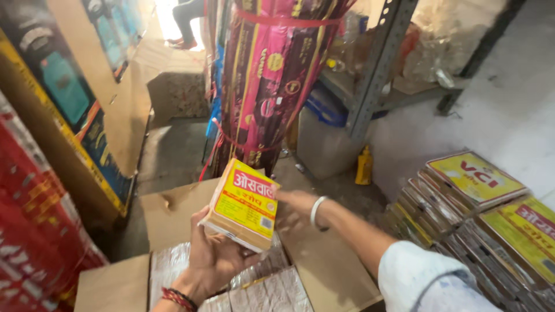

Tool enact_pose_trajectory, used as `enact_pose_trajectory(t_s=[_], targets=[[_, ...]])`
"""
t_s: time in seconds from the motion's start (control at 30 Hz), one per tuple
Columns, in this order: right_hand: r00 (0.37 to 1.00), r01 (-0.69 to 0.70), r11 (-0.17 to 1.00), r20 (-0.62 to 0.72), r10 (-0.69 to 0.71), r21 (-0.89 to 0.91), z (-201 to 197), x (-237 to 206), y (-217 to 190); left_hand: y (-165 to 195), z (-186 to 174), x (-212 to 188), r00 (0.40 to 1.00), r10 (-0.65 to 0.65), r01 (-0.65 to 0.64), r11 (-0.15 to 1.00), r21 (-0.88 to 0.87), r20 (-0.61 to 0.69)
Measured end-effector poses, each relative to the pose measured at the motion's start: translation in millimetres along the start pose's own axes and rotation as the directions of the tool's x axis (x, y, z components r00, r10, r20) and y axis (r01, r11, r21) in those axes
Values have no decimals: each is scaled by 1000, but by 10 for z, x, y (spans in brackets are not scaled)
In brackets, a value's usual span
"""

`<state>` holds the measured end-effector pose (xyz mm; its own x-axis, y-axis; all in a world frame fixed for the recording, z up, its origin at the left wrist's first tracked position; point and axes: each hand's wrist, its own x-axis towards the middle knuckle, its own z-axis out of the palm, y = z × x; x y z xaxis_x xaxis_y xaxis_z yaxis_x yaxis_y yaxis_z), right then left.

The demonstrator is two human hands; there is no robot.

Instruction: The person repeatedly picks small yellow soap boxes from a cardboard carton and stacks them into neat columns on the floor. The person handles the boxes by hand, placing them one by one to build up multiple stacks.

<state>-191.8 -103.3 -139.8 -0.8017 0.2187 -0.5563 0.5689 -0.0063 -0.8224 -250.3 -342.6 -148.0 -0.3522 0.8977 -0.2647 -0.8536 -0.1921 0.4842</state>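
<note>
Head view, concrete floor (173, 156), metal rack (376, 63), stacked cartons (75, 110)

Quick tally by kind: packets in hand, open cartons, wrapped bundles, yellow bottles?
Packet held in left hand: 1
Open carton: 1
Wrapped bundle: 1
Yellow bottle: 1
Total: 4

Grey concrete floor (173, 156) under open cardboard carton (324, 266), yellow packet stacks (462, 202), metal rack (376, 69).

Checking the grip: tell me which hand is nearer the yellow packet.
Left. The left hand holds the yellow packet from below; the right hand touches its right edge.
</note>
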Motion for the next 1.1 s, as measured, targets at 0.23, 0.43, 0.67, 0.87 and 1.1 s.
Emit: enact_pose_trajectory(t_s=[0.23,0.43,0.67,0.87,1.1], targets=[[943,303,731,-83,-321,611,70,-571,646,-269,289,362,950,-107,72,989,127,294],[763,574,721,-573,-299,388,-293,-1396,1509,-1143,727,750,962,-257,171,832,528,93],[579,647,589,-815,33,484,-327,-2406,2990,-2368,1223,910,859,-464,119,594,796,218],[395,674,677,-919,6,295,-72,-3048,4326,-3286,1160,727,625,-674,103,570,815,393],[345,921,64,-881,323,384,353,-2996,5147,-4301,796,661,611,-739,67,406,912,284]])
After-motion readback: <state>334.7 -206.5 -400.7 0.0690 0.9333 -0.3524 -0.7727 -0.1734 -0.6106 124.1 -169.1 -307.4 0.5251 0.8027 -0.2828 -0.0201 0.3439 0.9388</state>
